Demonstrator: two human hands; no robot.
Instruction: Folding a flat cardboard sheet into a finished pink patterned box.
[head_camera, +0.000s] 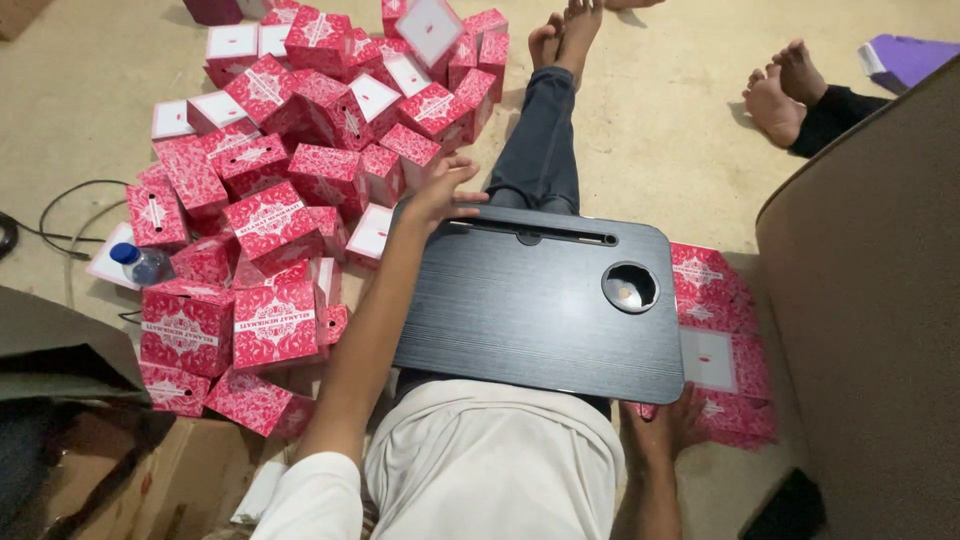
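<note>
While sitting on the floor with a black lap desk (530, 300) across the legs, reaching out with the left hand (440, 192), fingers spread and holding nothing, just past the desk's far left corner. Almost touching the nearest pink box (405, 150) in the big pile (270, 190), lying ahead and to the left. Pressing the right hand (662, 428) down on flat pink boxes (722, 345) by the desk's near right corner, well apart from the pile.

A heap of red-and-white boxes (290, 190) and a water bottle (140, 264) crowd the floor (660, 120) left of the lap desk (540, 300). Flat box blanks (715, 330) fill its right edge; beyond its far edge, bare floor lies open beside the outstretched leg (542, 130).
</note>
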